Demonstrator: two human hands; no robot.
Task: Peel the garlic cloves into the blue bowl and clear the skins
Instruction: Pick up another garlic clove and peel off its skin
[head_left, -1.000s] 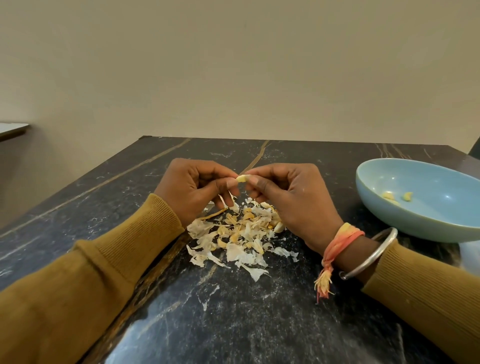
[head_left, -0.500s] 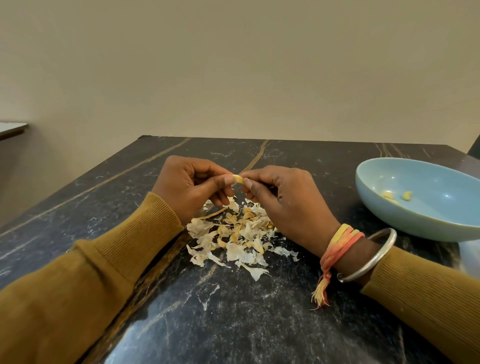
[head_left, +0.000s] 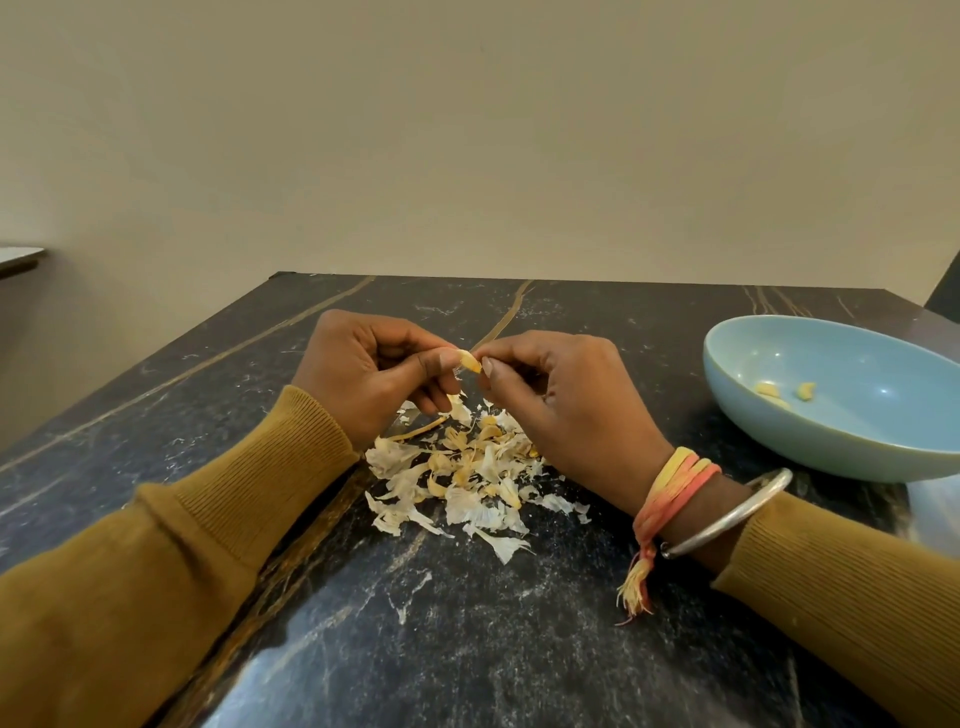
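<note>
A small yellowish garlic clove (head_left: 470, 361) is held above the table between both hands. My left hand (head_left: 371, 376) pinches it with thumb and fingers curled. My right hand (head_left: 563, 405) pinches its other end at the fingertips. Below them lies a pile of white and tan garlic skins (head_left: 462, 473), with some cloves or bits mixed in. The blue bowl (head_left: 852, 457) stands at the right with a few peeled cloves (head_left: 779, 394) inside.
The dark marble table (head_left: 467, 649) runs to a far edge near the beige wall. A few skin flakes (head_left: 410, 597) lie loose toward me. A dark object shows at the far right edge, and a pale ledge (head_left: 18, 257) at the left.
Both hands have shifted slightly left and up, working the clove between the fingertips. The pile and the bowl stay as they were.
</note>
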